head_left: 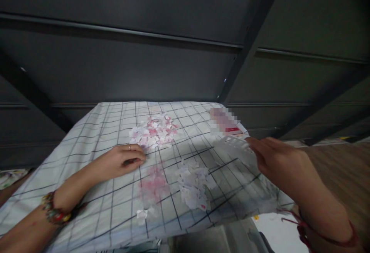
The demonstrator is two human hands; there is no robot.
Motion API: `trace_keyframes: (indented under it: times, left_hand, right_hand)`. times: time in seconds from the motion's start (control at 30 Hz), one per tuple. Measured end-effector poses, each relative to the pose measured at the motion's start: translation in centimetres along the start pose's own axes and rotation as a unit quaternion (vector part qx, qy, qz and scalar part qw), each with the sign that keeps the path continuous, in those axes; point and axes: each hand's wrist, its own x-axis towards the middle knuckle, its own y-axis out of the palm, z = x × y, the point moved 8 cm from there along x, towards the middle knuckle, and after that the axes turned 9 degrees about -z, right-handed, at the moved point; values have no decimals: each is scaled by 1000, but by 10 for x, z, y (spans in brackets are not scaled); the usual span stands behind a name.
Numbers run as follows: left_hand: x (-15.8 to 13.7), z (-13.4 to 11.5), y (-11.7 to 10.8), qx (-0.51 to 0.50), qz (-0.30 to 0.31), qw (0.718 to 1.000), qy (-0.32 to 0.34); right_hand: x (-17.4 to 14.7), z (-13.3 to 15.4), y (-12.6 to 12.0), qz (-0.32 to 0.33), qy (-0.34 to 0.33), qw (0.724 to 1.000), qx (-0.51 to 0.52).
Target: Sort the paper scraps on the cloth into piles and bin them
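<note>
My left hand [123, 160] rests on the checked cloth with its fingers curled together, beside a heap of torn white and pink paper scraps [156, 129]. Whatever its fingers may enclose is hidden. At the right side of the cloth, my right hand [277, 158] grips a translucent white slotted plastic piece, perhaps a basket [238, 147], partly blurred. Between the hands lies a second pile of mostly white paper scraps [193, 185]. A few more scraps [141, 215] sit near the front edge, below a pinkish stain [153, 183] on the cloth.
The white cloth with dark grid lines [95, 145] covers the table. A flat item with a red label [232, 130], partly pixelated, lies at the far right corner. Behind stands a dark panelled wall [144, 64]. Wooden flooring [343, 172] shows at right.
</note>
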Motion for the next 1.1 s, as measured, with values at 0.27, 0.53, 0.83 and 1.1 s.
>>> trace_keyframes:
  times: [0.27,0.53,0.83,1.1]
  left_hand:
    - [0,0,2,-14,1,1000,-1]
    - [1,-4,0,-7,2,1000,12]
    - [-1,-6,-1,-12,0,1000,19]
    - [-2,-6,0,-10,1,1000,14]
  right_hand:
    - [-9,56,-29,3,-30,998,63]
    - [15,81,-50,-46,-47,991,114]
    - [42,52,6,-71,-18,952,297]
    - [27,47,9,-69,-76,924,368]
